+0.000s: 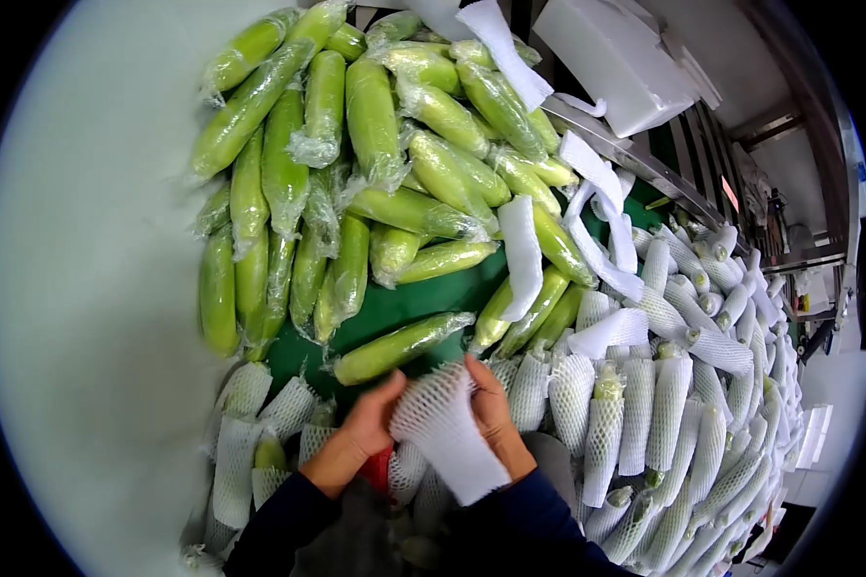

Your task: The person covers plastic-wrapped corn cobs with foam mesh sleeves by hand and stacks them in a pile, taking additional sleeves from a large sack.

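A white foam net sleeve [447, 428] is stretched between my two hands, its wide mesh end turned up and away from me. My left hand [370, 418] grips its left edge, fingers curled. On the opposite side, my right hand [494, 413] holds the sleeve with thumb and fingers. Just beyond my fingertips, a long green vegetable [399, 346] in clear plastic film lies on the green surface [390, 306]. It is apart from the sleeve, and its exact kind I cannot tell.
More film-wrapped green vegetables [370, 115] are heaped ahead. Sleeved ones [669, 409] pile up at right and near left [236, 462]. Loose foam sleeves [522, 255] lie among them. A metal rail [635, 159] and white foam block [611, 62] stand at upper right; a pale wall [96, 288] runs along the left.
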Available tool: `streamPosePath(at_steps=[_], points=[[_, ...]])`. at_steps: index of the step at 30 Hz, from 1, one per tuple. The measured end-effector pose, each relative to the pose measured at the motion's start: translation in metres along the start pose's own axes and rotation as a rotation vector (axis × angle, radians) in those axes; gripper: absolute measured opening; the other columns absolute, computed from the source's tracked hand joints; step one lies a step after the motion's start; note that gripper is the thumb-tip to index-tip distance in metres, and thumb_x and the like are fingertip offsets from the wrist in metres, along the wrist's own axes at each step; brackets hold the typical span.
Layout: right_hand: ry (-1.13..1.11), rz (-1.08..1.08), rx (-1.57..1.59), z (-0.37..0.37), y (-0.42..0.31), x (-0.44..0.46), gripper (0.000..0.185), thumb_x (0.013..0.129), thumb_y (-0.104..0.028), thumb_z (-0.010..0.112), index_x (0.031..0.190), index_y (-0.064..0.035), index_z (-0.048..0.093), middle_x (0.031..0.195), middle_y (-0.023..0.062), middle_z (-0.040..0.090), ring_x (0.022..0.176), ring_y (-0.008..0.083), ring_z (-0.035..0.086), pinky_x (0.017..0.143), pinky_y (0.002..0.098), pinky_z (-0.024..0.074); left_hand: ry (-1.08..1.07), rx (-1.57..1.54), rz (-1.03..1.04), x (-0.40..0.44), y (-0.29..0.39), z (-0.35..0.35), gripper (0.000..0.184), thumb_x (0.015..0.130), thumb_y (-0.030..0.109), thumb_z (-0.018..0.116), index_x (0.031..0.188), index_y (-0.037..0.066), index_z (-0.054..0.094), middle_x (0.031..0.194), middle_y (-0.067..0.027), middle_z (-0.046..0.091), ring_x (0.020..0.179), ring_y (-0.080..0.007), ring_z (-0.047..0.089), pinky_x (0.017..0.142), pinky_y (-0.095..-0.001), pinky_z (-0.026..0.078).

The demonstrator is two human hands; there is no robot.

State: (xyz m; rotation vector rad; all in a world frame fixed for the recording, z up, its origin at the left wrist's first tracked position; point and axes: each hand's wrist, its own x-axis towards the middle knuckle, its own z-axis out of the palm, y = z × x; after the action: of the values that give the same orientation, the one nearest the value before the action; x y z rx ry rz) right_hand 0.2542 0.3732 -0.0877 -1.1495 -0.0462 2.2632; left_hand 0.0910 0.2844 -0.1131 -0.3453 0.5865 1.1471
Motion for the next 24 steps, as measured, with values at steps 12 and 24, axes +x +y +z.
streamPosePath(at_steps=[12,24], points=[[0.088,-0.450,-0.675,-0.011,-0.034,0.067,0.017,0.091,-0.022,0.066,0.101,-0.0080,0.066,0.092,0.0101,0.069,0.084,0.0253,0.067,0.080,0.0402,0.0545,0.357,1.185,0.818,0.084,0.035,0.019,0.025,0.094,0.024,0.066,0.099,-0.001,0.067,0.085,-0.0079,0.069,0.073,-0.0106,0.058,0.066,-0.0295,0.048],[0.251,-0.641,-0.980,-0.034,0.002,0.112,0.022,0.094,-0.020,0.064,0.106,-0.0024,0.066,0.100,0.0131,0.069,0.088,0.0262,0.067,0.073,0.0374,0.0534,0.800,1.566,1.051,0.059,0.017,0.024,0.022,0.091,0.029,0.064,0.099,0.009,0.071,0.085,-0.0206,0.066,0.076,-0.0434,0.064,0.066,-0.0494,0.051]])
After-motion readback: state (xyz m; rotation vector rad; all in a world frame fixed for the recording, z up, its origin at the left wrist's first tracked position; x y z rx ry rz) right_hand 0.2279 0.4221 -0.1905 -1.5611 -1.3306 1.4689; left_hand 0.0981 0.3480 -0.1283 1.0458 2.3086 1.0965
